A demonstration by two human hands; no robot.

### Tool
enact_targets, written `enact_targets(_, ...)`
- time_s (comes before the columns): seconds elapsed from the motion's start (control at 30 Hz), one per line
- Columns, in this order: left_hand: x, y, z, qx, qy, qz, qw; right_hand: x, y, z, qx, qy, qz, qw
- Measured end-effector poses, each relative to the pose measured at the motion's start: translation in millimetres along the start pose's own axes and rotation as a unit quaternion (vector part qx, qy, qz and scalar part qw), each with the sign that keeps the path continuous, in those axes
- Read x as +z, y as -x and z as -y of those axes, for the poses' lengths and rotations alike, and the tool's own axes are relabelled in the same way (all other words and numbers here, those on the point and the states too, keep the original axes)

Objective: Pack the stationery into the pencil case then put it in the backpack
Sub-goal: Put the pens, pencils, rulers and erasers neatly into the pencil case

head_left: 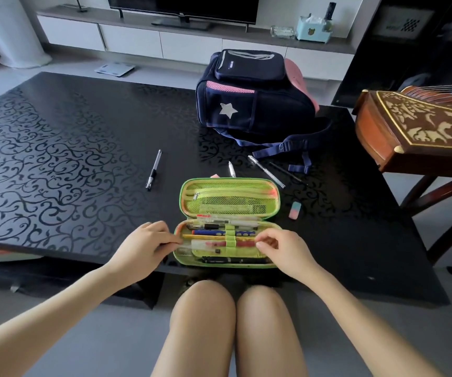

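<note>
A green pencil case [271,195] lies open at the table's near edge, with several pens and pencils under its elastic loops. My left hand [144,247] pinches the left end of a clear pen with red inside [214,244] that lies in the case. My right hand [279,247] pinches the pen's right end. On the table beyond lie a black-grip pen [154,170], a white pen [231,169], a silver pen [266,171], a thin dark pen [287,173] and a pink-and-teal eraser [294,210]. The navy backpack [254,96] with a star stands behind.
A small pink item [215,175] peeks out behind the case lid. The backpack straps [292,148] trail toward the loose pens. A carved wooden instrument [420,126] on a stand sits to the right. The black patterned table [56,159] stretches left. My knees are below the table edge.
</note>
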State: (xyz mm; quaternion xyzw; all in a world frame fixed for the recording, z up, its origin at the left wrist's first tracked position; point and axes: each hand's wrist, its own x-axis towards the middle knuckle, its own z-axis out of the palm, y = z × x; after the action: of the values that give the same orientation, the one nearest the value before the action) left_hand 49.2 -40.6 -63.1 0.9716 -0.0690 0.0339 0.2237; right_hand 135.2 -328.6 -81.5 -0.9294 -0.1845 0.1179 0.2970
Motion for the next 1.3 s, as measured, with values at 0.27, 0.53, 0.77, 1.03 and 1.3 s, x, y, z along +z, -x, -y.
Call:
enact_targets(0.27, 23, -35, -47, 0.106, -0.013, 0.024, 0.994, 2, -1, 1, -0.001, 0.022, -0.006, 1.0)
enact_targets(0.53, 32, -58, -49, 0.075, -0.023, 0.073, 0.994, -19, -14, -3, -0.009, -0.021, 0.025, 0.999)
enact_targets(0.77, 16, -43, -13, 0.095, -0.061, 0.085, 0.99, -9, -10, -3, -0.023, 0.039, 0.026, 0.999)
enact_targets(1.03, 23, -33, 41, 0.118, -0.138, 0.131, 0.975, -7, -11, -2, -0.023, 0.045, 0.017, 0.999)
enact_targets(1.3, 26, -47, 12, 0.212, -0.229, 0.128, 0.941, -3, -12, -1, -0.017, 0.05, 0.001, 0.999)
